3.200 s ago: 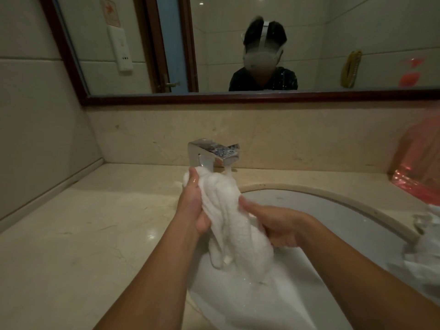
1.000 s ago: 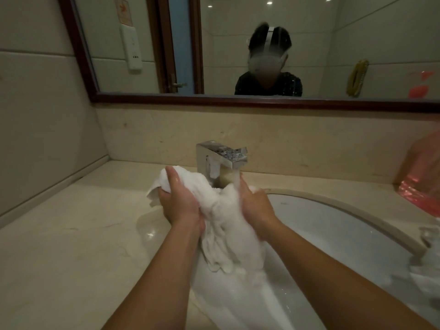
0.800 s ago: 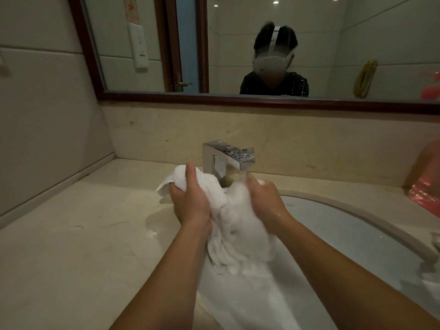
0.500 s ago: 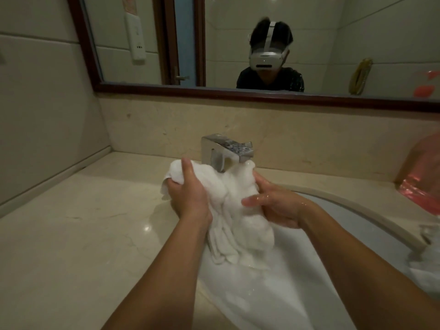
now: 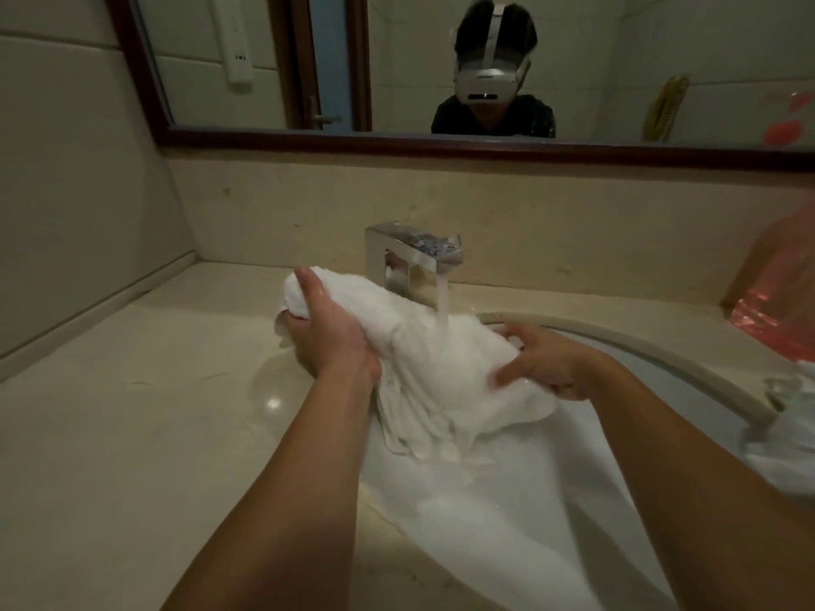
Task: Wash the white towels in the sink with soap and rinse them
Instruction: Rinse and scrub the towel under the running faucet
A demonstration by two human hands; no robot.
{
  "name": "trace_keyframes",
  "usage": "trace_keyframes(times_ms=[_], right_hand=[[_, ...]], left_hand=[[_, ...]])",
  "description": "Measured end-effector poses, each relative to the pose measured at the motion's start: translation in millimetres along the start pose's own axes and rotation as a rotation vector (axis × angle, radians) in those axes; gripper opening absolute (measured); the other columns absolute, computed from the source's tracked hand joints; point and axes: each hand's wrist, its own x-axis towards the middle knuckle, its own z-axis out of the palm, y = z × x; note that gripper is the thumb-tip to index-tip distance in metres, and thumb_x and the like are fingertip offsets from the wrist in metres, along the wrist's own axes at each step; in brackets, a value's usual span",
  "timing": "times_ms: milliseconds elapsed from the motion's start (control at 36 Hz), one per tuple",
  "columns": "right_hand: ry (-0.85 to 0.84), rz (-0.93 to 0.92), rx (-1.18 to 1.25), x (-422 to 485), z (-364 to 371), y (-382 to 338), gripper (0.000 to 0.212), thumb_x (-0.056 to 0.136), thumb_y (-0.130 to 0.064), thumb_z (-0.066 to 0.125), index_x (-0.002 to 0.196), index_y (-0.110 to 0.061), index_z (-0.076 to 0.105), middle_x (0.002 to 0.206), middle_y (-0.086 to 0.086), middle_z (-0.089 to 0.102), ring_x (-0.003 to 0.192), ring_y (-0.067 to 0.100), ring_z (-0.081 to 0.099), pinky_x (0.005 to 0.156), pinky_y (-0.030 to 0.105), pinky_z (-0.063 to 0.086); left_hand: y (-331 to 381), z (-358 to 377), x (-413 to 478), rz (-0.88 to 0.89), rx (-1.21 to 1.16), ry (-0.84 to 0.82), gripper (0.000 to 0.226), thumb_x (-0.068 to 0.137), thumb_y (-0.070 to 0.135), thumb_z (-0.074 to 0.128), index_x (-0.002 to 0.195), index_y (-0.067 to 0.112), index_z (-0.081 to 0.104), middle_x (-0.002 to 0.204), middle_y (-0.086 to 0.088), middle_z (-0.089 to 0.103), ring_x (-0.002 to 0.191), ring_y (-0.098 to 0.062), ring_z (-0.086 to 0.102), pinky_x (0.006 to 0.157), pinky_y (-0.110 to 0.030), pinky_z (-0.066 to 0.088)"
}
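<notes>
A wet white towel [image 5: 423, 381] is bunched between both hands over the white sink [image 5: 507, 513]. My left hand [image 5: 328, 330] grips its left end above the counter's edge, fingers curled over the top. My right hand [image 5: 540, 361] holds the right side, thumb and fingers pressed into the cloth. Water runs from the chrome faucet [image 5: 410, 258] straight onto the towel's middle. The towel's lower folds hang into the basin. More white cloth [image 5: 789, 438] lies on the sink's right rim.
A beige marble counter [image 5: 132, 412] spreads to the left, with a wall beyond it. A pink plastic bag [image 5: 780, 302] sits at the back right. A dark-framed mirror [image 5: 441, 143] hangs above the backsplash and reflects a person wearing a headset.
My right hand has slid lower and to the right along the towel, stretching it out sideways. The water stream now lands on the towel's exposed middle. My left hand keeps its grip.
</notes>
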Motion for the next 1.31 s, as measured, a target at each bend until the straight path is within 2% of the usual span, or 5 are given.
trace_keyframes(times_ms=[583, 806, 1056, 1083, 1306], right_hand=[[0.178, -0.053, 0.698, 23.1, 88.6, -41.7, 0.067, 0.084, -0.069, 0.072, 0.132, -0.023, 0.07, 0.118, 0.004, 0.077, 0.107, 0.027, 0.073, 0.102, 0.046, 0.055], [0.458, -0.143, 0.364, 31.6, 96.0, -47.5, 0.023, 0.109, -0.04, 0.053, 0.111, -0.032, 0.074, 0.083, 0.007, 0.063, 0.068, 0.019, 0.056, 0.058, 0.03, 0.042], [0.341, -0.179, 0.755, 27.6, 63.6, -49.6, 0.057, 0.09, -0.067, 0.069, 0.114, -0.017, 0.079, 0.122, 0.025, 0.074, 0.115, 0.047, 0.07, 0.108, 0.075, 0.033], [0.293, -0.189, 0.788, 28.1, 60.4, -45.2, 0.059, 0.092, -0.064, 0.068, 0.12, -0.013, 0.076, 0.12, 0.022, 0.074, 0.111, 0.042, 0.07, 0.084, 0.041, 0.04], [-0.037, -0.061, 0.654, 22.6, 59.3, -32.0, 0.05, 0.091, -0.019, 0.082, 0.136, -0.01, 0.063, 0.124, 0.02, 0.075, 0.113, 0.039, 0.074, 0.097, 0.055, 0.06]], left_hand=[[-2.8, 1.3, 1.0, -0.001, -0.06, -0.082, 0.027, 0.097, 0.063, 0.065, 0.1, 0.037, 0.062, 0.109, 0.007, 0.072, 0.099, -0.014, 0.074, 0.086, -0.034, 0.061], [-4.8, 1.8, 3.7, -0.004, -0.051, -0.106, 0.026, 0.099, 0.061, 0.062, 0.101, 0.035, 0.061, 0.109, 0.009, 0.07, 0.098, -0.01, 0.072, 0.091, -0.034, 0.061], [-10.0, 2.4, 3.8, -0.054, 0.028, -0.157, 0.041, 0.095, 0.066, 0.065, 0.118, 0.031, 0.061, 0.117, 0.004, 0.071, 0.107, -0.02, 0.072, 0.096, -0.04, 0.06], [-11.1, 3.0, 2.3, -0.055, 0.044, -0.166, 0.046, 0.095, 0.065, 0.064, 0.123, 0.029, 0.06, 0.12, 0.003, 0.07, 0.11, -0.021, 0.071, 0.1, -0.042, 0.058], [-11.9, 2.0, -5.9, -0.072, 0.069, -0.324, 0.109, 0.043, 0.096, 0.077, 0.121, 0.02, 0.073, 0.115, -0.006, 0.079, 0.109, -0.028, 0.076, 0.105, -0.052, 0.056]])
